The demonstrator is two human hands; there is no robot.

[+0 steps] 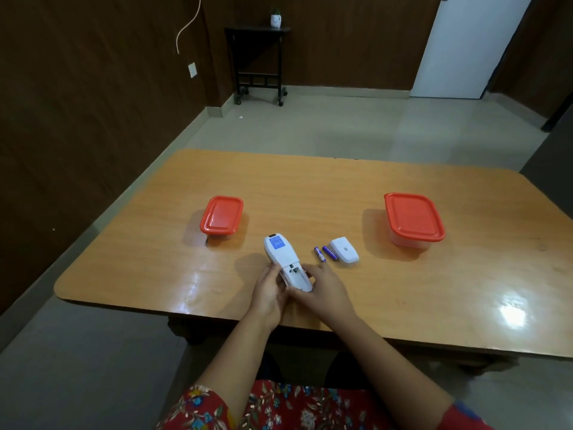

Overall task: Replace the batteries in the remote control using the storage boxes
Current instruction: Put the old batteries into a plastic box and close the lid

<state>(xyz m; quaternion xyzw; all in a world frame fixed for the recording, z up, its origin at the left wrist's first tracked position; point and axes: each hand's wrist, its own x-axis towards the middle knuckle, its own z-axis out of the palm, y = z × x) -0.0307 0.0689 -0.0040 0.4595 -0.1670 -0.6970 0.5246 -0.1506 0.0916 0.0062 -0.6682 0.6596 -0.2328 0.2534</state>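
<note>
Now, line by line, what lies before you:

Table: your wooden table fills the middle of the frame, orange-brown and glossy, with rounded corners and a bright glare patch at lower right.
Floor: pale tiles run from the table's far edge to the back wall.
Walls: dark brown panelling covers the left side and the top of the frame.
Door: a white door stands at upper right.
Side stand: a small black stand sits at top centre against the wall, with a little white pot on it.
Cable: a white cable hangs at upper left above a wall socket.
Remote control: your white remote control lies back-up at centre frame, with a blue label near its far end and its battery bay open and bare at the near end.
Left hand: your left hand cups the remote's near-left side, fingers curled against its edge.
Right hand: your right hand rests on the remote's near-right side, fingers loosely extended and the thumb across the near end.
Batteries: two purple batteries lie side by side on the table just right of the remote.
Battery cover: the white battery cover lies just right of the batteries.
Left box: a clear storage box with a red lid sits centre-left, closed.
Right box: a larger red-lidded box sits centre-right, closed, well apart from the first.
Clothing: your red floral garment shows at the bottom edge.
</note>
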